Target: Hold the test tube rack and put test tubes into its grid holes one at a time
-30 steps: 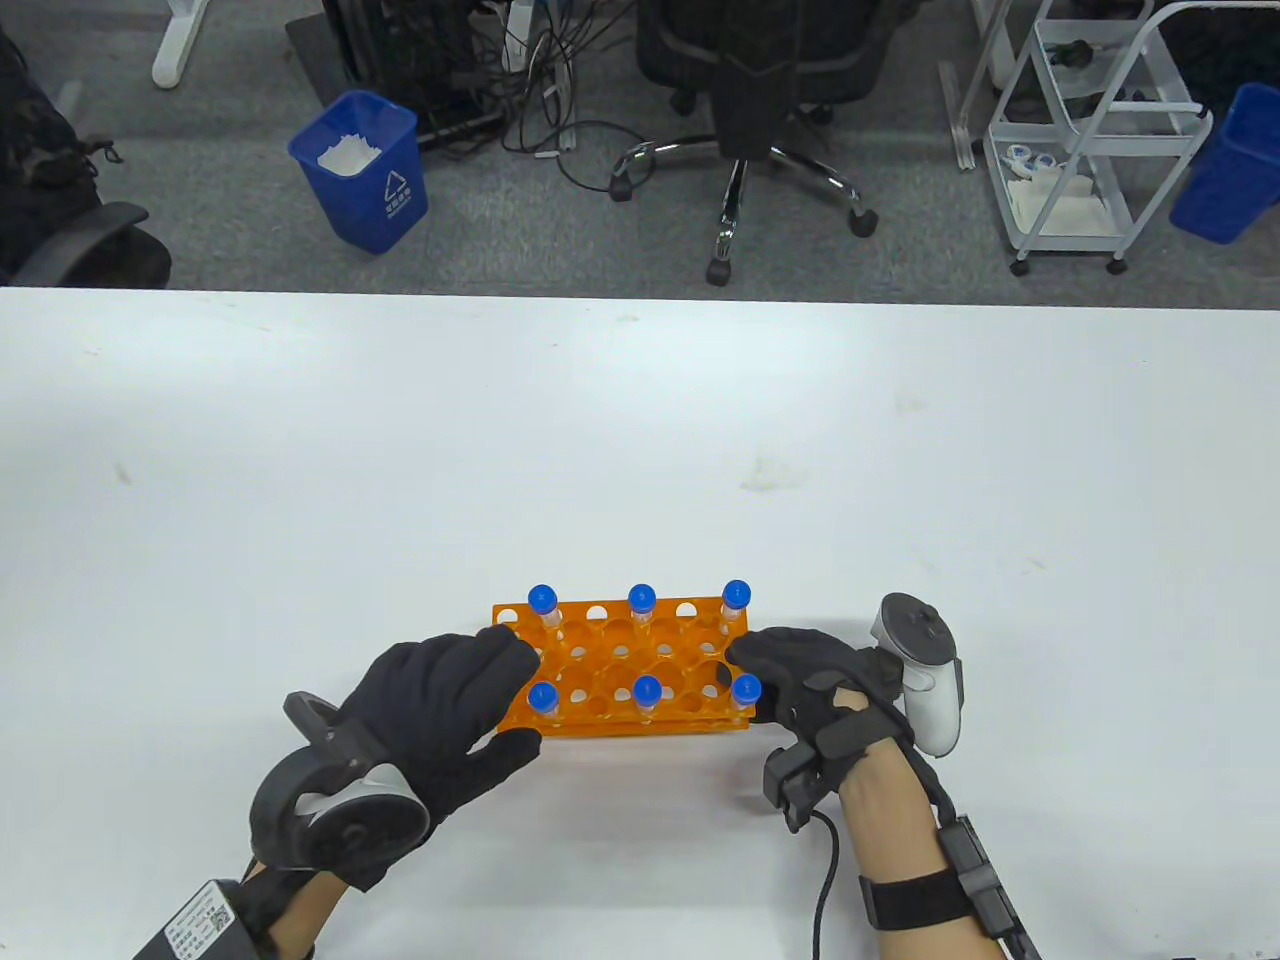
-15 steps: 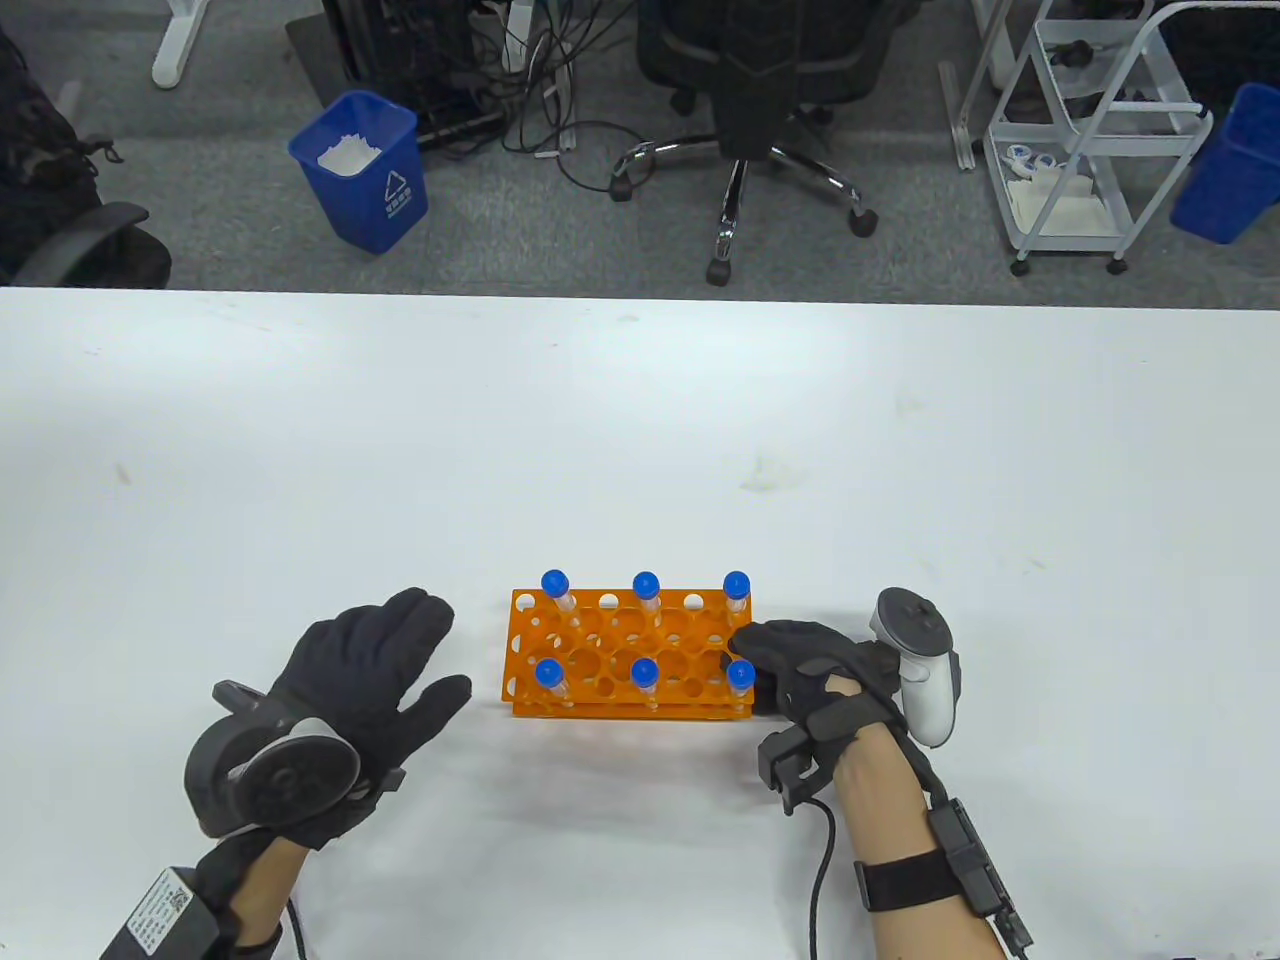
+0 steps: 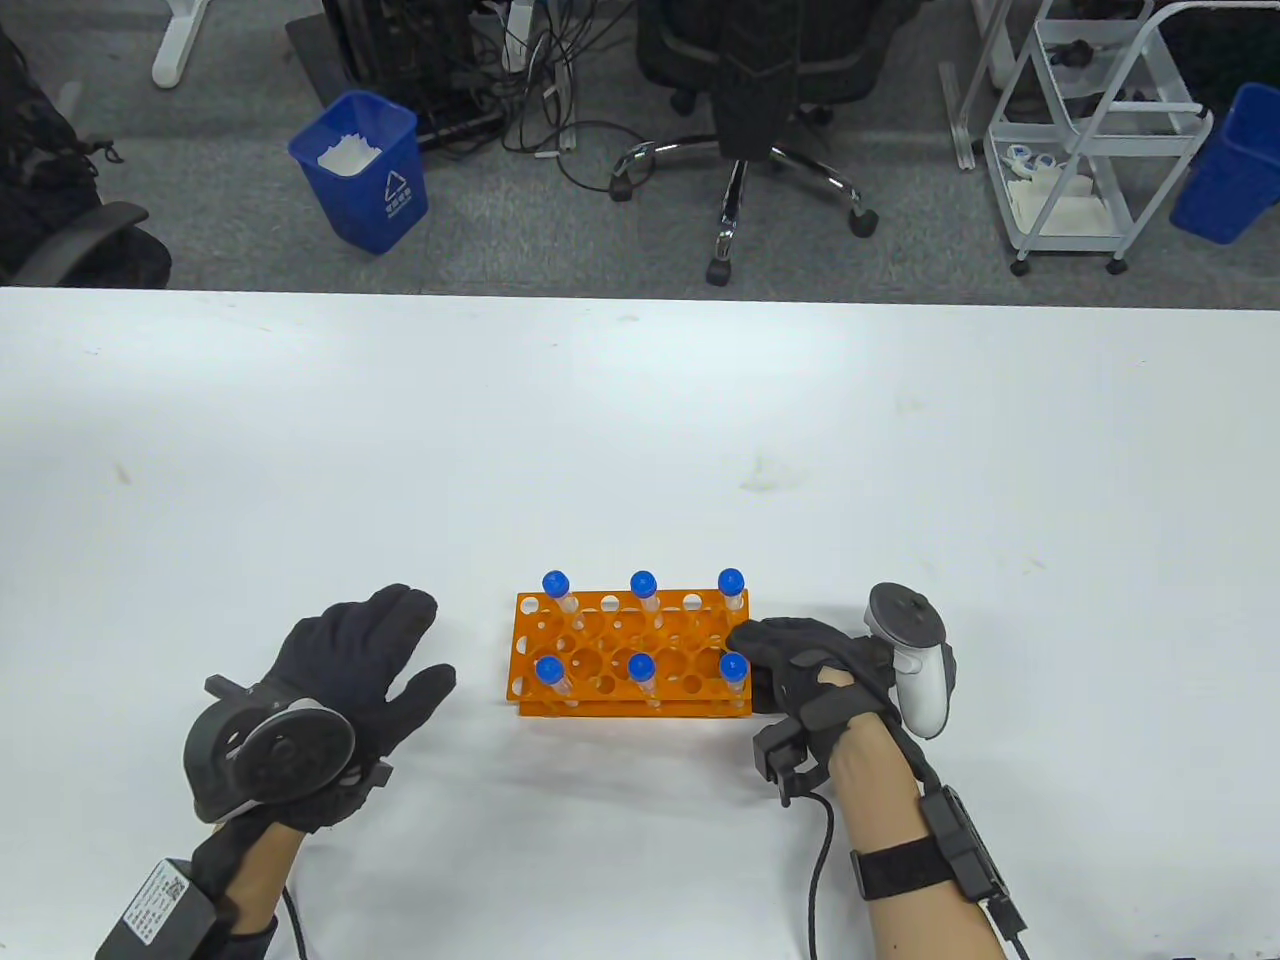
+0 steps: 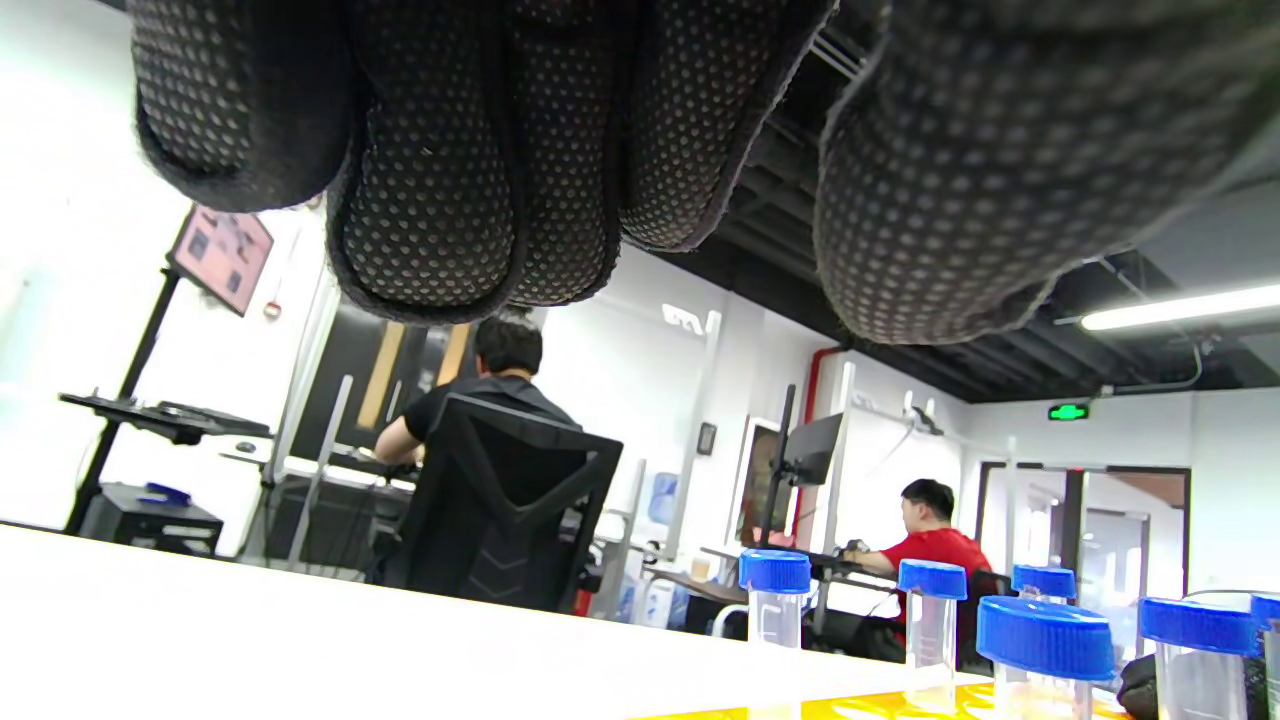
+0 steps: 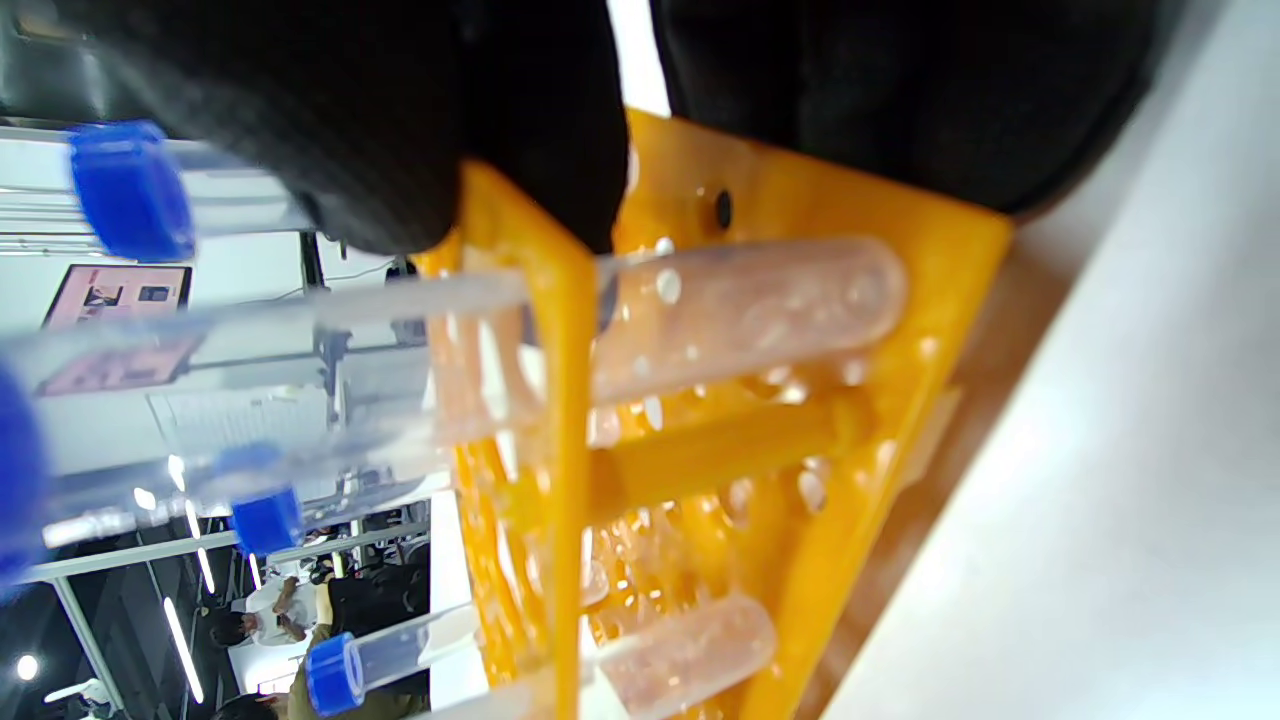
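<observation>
Our right hand grips the orange perforated plastic rack's right end; our left hand lies open, left of it — light, rigid, tippy, so we'd clamp its ends.

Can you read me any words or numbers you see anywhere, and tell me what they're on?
No text here can be read.
Blue bin: a white recycling sign with small characters under it, too small to read.
Label by the left hand, on the box at the wrist: print too small.
Green sign near the ceiling: blurred.
Wall screen: blurred.
Blue tube caps: marks too faint.
</observation>
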Available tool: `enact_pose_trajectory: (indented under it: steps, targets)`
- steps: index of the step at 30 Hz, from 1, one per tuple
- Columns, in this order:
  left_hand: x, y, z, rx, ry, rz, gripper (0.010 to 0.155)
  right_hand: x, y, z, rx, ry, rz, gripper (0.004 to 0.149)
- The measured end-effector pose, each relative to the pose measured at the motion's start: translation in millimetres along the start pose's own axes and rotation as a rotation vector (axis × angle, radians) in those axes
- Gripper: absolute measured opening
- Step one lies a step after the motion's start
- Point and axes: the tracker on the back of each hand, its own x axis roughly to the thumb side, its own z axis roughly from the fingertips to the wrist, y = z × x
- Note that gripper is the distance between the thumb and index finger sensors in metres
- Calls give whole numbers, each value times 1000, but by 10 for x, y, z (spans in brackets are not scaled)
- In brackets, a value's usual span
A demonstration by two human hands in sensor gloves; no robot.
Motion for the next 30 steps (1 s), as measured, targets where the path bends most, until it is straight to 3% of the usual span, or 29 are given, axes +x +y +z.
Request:
enact_pose_trajectory:
  steps: [16,30]
  targets:
    - [5,-12,-1,-11,5,3,69,48,0,34,-23,20,58,37]
    - [-21,-16,0,-21,22,16,69,155,-95,35,-71,26,249,41]
